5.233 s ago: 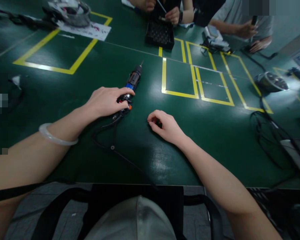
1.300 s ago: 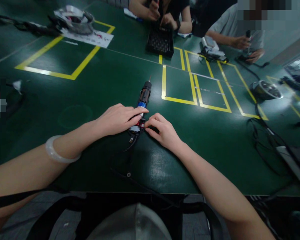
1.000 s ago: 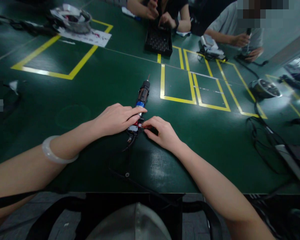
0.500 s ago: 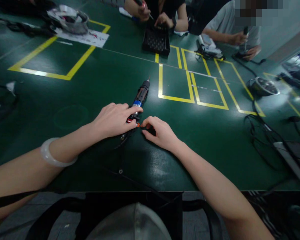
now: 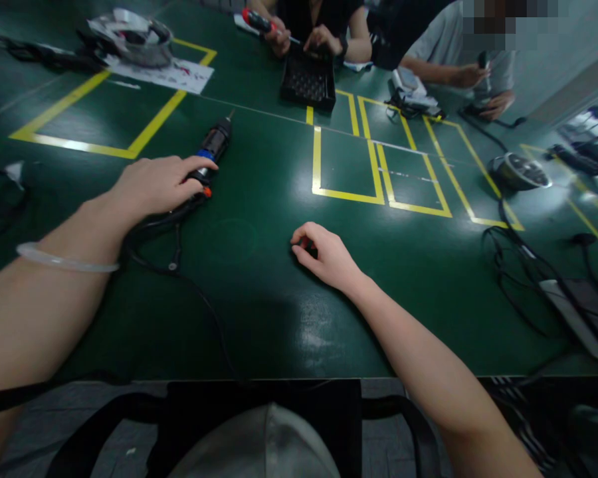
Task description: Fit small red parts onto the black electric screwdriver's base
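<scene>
My left hand [image 5: 152, 186] is wrapped over an electric screwdriver [image 5: 213, 145] with a black body, a blue band and an orange part near my thumb. The tool lies slanted on the green table, its bit pointing away to the right, and my palm hides much of its rear. A black cable [image 5: 204, 299] trails from its back end toward the table's front edge. Well to the right of the tool, my right hand [image 5: 326, 255] rests on the table with fingers curled and thumb near the forefinger. What it holds, if anything, is too small to make out.
Yellow tape frames [image 5: 349, 196] mark the green table. Across it, one person holds a red-handled screwdriver [image 5: 259, 21] over a black tray [image 5: 309, 83]; another works farther right. A bowl [image 5: 142, 50] stands back left, a round metal dish [image 5: 521, 171] and black cables [image 5: 508, 265] at right.
My left hand has carried the electric screwdriver left and away from me, dragging its cable along. My right hand has barely moved; its fingers are now apart from the tool and more curled.
</scene>
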`<state>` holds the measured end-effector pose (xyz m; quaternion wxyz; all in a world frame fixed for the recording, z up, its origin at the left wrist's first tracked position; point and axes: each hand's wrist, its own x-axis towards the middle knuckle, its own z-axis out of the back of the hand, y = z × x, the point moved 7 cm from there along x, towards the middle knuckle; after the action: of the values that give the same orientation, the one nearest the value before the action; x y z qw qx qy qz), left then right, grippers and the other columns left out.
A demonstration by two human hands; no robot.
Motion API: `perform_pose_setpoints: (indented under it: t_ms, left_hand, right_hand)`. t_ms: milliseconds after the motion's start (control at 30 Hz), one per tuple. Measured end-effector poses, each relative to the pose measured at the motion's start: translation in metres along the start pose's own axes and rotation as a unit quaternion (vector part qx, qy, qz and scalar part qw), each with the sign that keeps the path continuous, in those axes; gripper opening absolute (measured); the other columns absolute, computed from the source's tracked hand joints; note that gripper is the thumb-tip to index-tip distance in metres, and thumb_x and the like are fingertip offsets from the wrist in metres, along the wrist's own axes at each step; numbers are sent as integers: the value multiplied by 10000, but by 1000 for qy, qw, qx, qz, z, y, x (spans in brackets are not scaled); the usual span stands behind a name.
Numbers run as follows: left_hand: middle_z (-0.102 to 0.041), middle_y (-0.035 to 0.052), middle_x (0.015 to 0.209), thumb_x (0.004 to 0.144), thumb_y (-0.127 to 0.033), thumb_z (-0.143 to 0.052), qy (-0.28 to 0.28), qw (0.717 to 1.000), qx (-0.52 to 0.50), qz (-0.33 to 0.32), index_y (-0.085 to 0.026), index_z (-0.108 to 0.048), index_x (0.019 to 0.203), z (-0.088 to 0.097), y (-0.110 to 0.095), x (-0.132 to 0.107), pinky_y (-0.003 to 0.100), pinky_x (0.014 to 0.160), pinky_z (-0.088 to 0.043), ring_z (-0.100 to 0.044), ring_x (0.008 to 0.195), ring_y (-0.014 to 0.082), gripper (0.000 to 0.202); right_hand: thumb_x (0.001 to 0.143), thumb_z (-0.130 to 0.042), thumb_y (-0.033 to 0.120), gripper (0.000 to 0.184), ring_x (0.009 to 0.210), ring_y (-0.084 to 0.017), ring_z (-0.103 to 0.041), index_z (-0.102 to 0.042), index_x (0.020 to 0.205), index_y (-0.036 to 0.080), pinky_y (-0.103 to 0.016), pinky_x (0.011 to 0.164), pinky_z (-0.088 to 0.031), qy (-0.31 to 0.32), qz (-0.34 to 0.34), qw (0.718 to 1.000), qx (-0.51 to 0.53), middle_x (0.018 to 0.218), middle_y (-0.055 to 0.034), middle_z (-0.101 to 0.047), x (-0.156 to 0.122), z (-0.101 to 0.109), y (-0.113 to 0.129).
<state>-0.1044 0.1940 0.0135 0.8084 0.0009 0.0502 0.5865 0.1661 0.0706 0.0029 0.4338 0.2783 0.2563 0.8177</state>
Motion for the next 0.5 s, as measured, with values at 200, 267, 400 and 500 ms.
perform_pose_setpoints:
  t_ms: [200, 267, 400, 500]
  left_hand:
    - [-481, -44, 1471, 1029, -555, -126, 4, 992, -41, 121, -377, -306, 1557, -19, 89, 2, 375, 893, -425, -519, 1046, 233, 586]
    - [-456, -93, 1482, 997, -638, -67, 4, 985, -52, 163, -418, -282, 1555, -22, 110, -3, 376, 898, -415, -512, 1050, 232, 637]
    - [-441, -112, 1479, 955, -702, 6, 9, 976, -58, 208, -427, -274, 1551, -23, 127, -10, 385, 890, -401, -506, 1086, 246, 714]
    - [-464, -109, 1465, 931, -743, -32, 21, 974, -73, 213, -418, -280, 1562, -21, 127, -9, 401, 893, -402, -500, 1122, 267, 752]
  right_hand:
    - [917, -533, 187, 32, 856, -167, -586, -538, 934, 214, -301, 781, -465, -1, 5, 1000, -1, 935, -37, -618, 0, 0, 0]
    - [920, -530, 188, 29, 851, -168, -584, -541, 935, 211, -302, 778, -464, 0, 8, 1000, -1, 931, -39, -618, 0, 0, 0]
    - [922, -528, 191, 28, 849, -168, -582, -543, 929, 212, -301, 777, -465, 3, 7, 1000, -5, 927, -38, -616, 1, -1, -1]
    - [921, -529, 191, 28, 852, -170, -582, -548, 929, 211, -302, 776, -465, 6, 5, 1000, -5, 925, -40, -614, 1, -1, -1]
